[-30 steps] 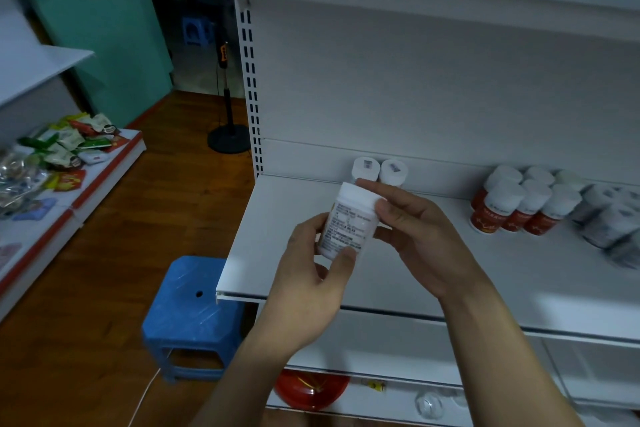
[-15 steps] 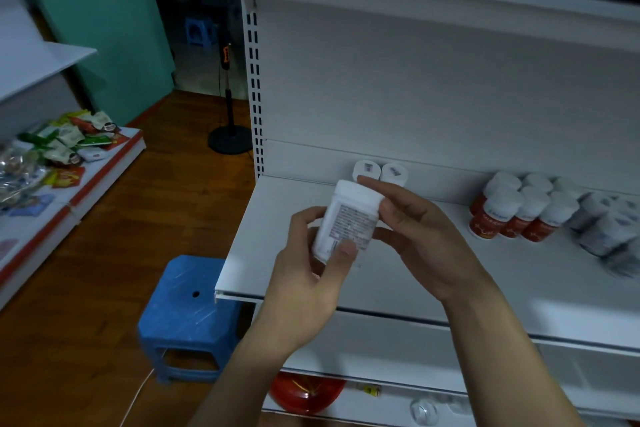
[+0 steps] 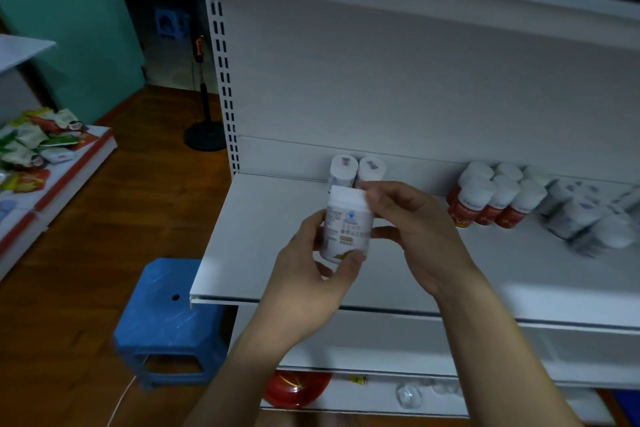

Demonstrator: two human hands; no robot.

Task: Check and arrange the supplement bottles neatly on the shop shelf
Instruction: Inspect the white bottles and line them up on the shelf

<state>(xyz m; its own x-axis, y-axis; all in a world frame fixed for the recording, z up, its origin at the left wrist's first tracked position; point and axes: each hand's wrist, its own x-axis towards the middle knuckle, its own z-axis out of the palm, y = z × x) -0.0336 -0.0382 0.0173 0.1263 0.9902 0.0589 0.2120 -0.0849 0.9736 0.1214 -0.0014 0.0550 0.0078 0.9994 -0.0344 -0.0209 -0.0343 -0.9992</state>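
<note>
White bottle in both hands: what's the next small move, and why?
Probably set the white bottle upright beside the two white-capped bottles at the back of the shelf. The left hand grips its base, the right hand holds its cap end, and bare shelf lies left of that pair.

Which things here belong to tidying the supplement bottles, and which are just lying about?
Job: held white bottle; two white bottles behind it; red-labelled bottles; pale bottles at right; shelf.
Lying about: blue stool; snack packets; red round object.

A shop: white slotted shelving (image 3: 263, 225), rows of supplement bottles (image 3: 491, 199), and what look like snack packets (image 3: 33, 144).
</note>
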